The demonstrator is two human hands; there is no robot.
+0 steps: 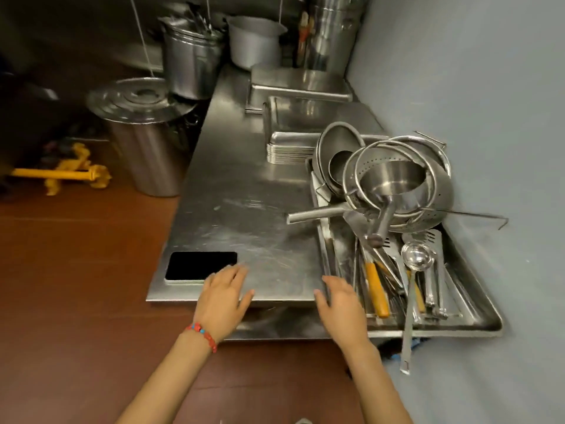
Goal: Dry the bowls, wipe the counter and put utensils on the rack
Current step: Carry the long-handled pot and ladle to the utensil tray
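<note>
A steel counter (244,209) runs away from me along a grey wall. On its right side a large steel tray (477,307) serves as the rack. It holds stacked bowls and colanders (397,179) at the back and several utensils at the front, among them a ladle (417,258) and an orange-handled knife (377,292). My left hand (224,298), with a red bracelet on the wrist, hovers open over the counter's near edge. My right hand (341,304) is open too, just left of the tray's rim. Neither hand holds anything.
A black rectangular opening (201,266) sits in the counter's near left corner. Stacked flat trays (290,148) and pans lie further back, with tall steel pots (192,65) behind. A lidded steel bin (146,139) and a yellow tool (67,174) stand on the brown floor at left.
</note>
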